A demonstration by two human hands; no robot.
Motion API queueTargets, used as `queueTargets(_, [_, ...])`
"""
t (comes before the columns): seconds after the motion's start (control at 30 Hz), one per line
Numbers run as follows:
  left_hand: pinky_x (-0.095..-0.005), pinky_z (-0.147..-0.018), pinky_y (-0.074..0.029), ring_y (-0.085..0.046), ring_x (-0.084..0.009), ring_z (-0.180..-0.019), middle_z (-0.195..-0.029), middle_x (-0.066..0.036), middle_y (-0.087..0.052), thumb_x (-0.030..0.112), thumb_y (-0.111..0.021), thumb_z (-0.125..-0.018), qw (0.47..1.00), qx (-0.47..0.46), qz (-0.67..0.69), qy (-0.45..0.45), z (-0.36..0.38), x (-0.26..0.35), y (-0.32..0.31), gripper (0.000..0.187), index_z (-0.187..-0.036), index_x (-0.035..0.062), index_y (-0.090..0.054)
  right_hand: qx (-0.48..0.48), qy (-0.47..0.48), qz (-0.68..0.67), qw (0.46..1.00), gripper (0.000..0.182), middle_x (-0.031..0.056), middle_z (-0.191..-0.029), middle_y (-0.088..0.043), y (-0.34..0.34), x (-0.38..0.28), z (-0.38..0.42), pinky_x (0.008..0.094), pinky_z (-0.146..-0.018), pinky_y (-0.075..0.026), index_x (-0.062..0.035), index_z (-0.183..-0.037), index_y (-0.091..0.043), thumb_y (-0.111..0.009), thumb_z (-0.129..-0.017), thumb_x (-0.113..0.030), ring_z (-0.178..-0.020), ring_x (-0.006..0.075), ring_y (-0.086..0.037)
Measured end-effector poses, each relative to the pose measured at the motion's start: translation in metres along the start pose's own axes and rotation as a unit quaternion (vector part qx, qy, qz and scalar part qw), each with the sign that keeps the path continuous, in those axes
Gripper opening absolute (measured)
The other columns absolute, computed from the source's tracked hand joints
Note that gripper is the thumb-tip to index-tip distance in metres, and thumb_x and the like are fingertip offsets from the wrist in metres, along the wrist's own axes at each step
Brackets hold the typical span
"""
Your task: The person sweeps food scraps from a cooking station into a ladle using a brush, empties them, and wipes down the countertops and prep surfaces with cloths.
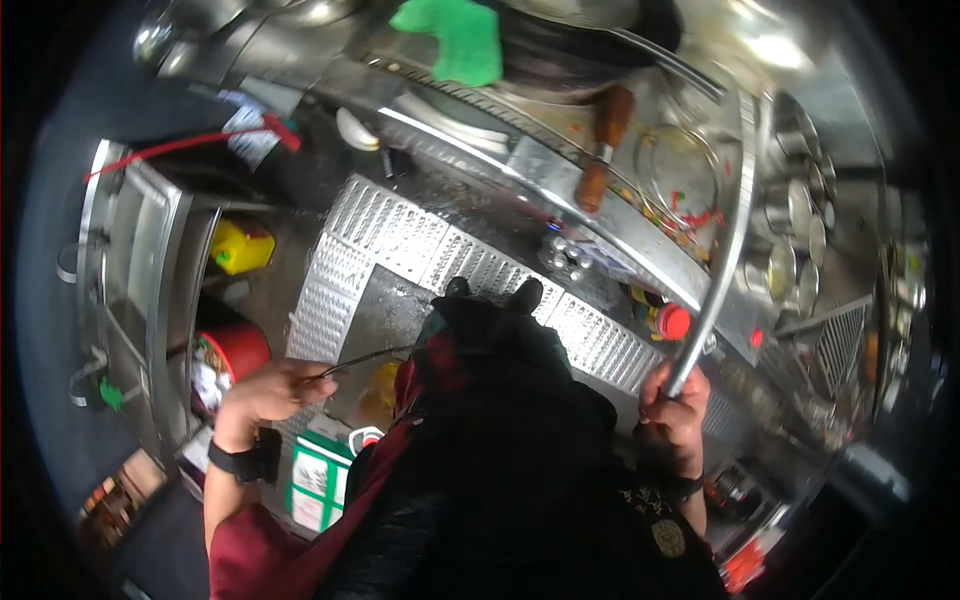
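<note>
My left hand [275,390], with a dark band at the wrist, is closed on the end of a thin dark cord [365,357] that runs toward my apron [500,430]. At the right, my right hand [675,400] is wrapped round the lower end of a long curved metal pipe [728,250]. The pipe rises along the right side of the stove counter. Left of it on the counter lie a wooden-handled tool [604,150] and a wire ring [680,172] with food scraps around it.
A dark wok [590,50] and green cloth [465,40] are at the top. Metal pots [795,215] stand at the right. A red bin [240,352], yellow jug [242,246] and steel cabinet [140,240] are at the left. Perforated metal plates [390,230] cover the floor.
</note>
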State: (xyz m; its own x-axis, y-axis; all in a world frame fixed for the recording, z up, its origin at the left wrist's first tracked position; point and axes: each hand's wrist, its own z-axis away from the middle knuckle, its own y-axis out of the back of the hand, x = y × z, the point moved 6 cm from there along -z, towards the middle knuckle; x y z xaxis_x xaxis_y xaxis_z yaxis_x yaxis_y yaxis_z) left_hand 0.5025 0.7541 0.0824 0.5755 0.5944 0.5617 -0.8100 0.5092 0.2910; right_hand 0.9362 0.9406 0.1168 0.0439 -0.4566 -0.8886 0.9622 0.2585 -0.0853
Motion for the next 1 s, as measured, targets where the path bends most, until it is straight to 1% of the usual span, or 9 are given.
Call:
queueTargets(0.23, [-0.0314,-0.079,-0.049,-0.063,-0.0166,-0.086,-0.089,-0.009,-0.066,0.020,-0.053,-0.097,0.957,0.124,0.263,0.019,-0.011,0.012,-0.060,0.030,-0.124,0.0074,-0.057,-0.038,0.077,-0.039,0.996,0.038,0.0119,-0.060,-0.051,0.010,-0.015,-0.018,0.0270,-0.037,-0.044,0.0042,-0.091,-0.046,-0.049,-0.054,0.013,-0.041,0.0188,-0.049])
queueTargets(0.37, [-0.0289,-0.072,-0.048,-0.063,-0.0174,-0.077,-0.085,-0.007,-0.066,0.006,-0.053,-0.093,0.941,0.266,0.206,-0.023,-0.017,0.000,-0.064,0.022,-0.112,0.0094,-0.064,-0.090,0.091,-0.045,0.991,0.044,0.0109,-0.063,-0.052,0.005,-0.022,-0.026,0.0257,-0.035,-0.042,0.0030,-0.100,-0.046,-0.049,-0.057,0.011,-0.041,0.0187,-0.049])
queueTargets(0.5, [-0.0272,-0.074,-0.049,-0.062,-0.0126,-0.079,-0.082,-0.008,-0.065,0.012,-0.053,-0.095,0.981,0.130,0.126,-0.074,-0.017,-0.007,-0.073,0.022,-0.116,0.0094,-0.062,-0.090,0.092,-0.031,0.991,0.043,0.0112,-0.063,-0.051,0.000,-0.027,-0.030,0.0261,-0.034,-0.042,0.0036,-0.099,-0.046,-0.049,-0.056,0.010,-0.040,0.0190,-0.049])
queueTargets(0.57, [-0.0266,-0.075,-0.049,-0.061,-0.0118,-0.081,-0.083,-0.005,-0.064,0.009,-0.054,-0.094,0.988,-0.129,0.087,-0.011,-0.014,-0.007,-0.092,0.025,-0.118,0.0088,-0.061,-0.083,0.086,-0.017,0.993,0.042,0.0111,-0.063,-0.051,-0.002,-0.026,-0.030,0.0264,-0.033,-0.042,0.0043,-0.098,-0.046,-0.049,-0.056,0.010,-0.039,0.0190,-0.049])
queueTargets(0.7, [-0.0276,-0.078,-0.048,-0.059,-0.0114,-0.086,-0.100,-0.004,-0.062,0.012,-0.054,-0.095,0.909,-0.094,0.404,-0.041,-0.021,0.009,-0.090,0.037,-0.132,0.0127,-0.050,-0.081,0.069,-0.012,0.994,0.042,0.0110,-0.059,-0.050,-0.008,-0.022,-0.027,0.0285,-0.036,-0.042,0.0028,-0.094,-0.047,-0.047,-0.054,0.014,-0.040,0.0192,-0.048])
queueTargets(0.8, [-0.0265,-0.070,-0.048,-0.058,-0.0112,-0.075,-0.087,-0.003,-0.062,0.016,-0.057,-0.095,0.942,-0.069,0.321,-0.069,-0.030,0.038,-0.080,0.032,-0.126,0.0101,-0.052,-0.072,0.077,-0.015,0.994,0.042,0.0106,-0.058,-0.049,-0.008,-0.021,-0.024,0.0289,-0.036,-0.042,0.0037,-0.094,-0.047,-0.048,-0.053,0.013,-0.040,0.0195,-0.048])
queueTargets(0.83, [-0.0321,-0.073,-0.049,-0.063,-0.0206,-0.081,-0.092,-0.008,-0.064,0.017,-0.059,-0.094,0.959,0.013,0.232,-0.162,-0.033,0.047,-0.074,0.031,-0.123,0.0092,-0.054,-0.071,0.077,-0.023,0.994,0.043,0.0108,-0.058,-0.049,-0.007,-0.021,-0.023,0.0289,-0.035,-0.043,0.0039,-0.095,-0.047,-0.048,-0.053,0.013,-0.039,0.0196,-0.048])
queueTargets(0.93, [-0.0353,-0.077,-0.049,-0.064,-0.0273,-0.089,-0.097,-0.010,-0.065,0.015,-0.060,-0.091,0.952,0.071,0.186,-0.231,-0.042,0.055,-0.069,0.029,-0.120,0.0094,-0.056,-0.083,0.092,-0.012,0.992,0.036,0.0118,-0.060,-0.050,-0.005,-0.021,-0.020,0.0269,-0.031,-0.040,0.0065,-0.093,-0.046,-0.049,-0.057,0.009,-0.038,0.0196,-0.047])
queueTargets(1.0, [-0.0353,-0.078,-0.049,-0.064,-0.0279,-0.092,-0.099,-0.011,-0.065,0.014,-0.061,-0.088,0.965,0.045,0.183,-0.182,-0.047,0.050,-0.069,0.028,-0.115,0.0101,-0.059,-0.062,0.095,-0.029,0.993,0.037,0.0118,-0.061,-0.050,0.000,-0.021,-0.016,0.0271,-0.031,-0.041,0.0066,-0.094,-0.045,-0.049,-0.057,0.009,-0.038,0.0195,-0.047])
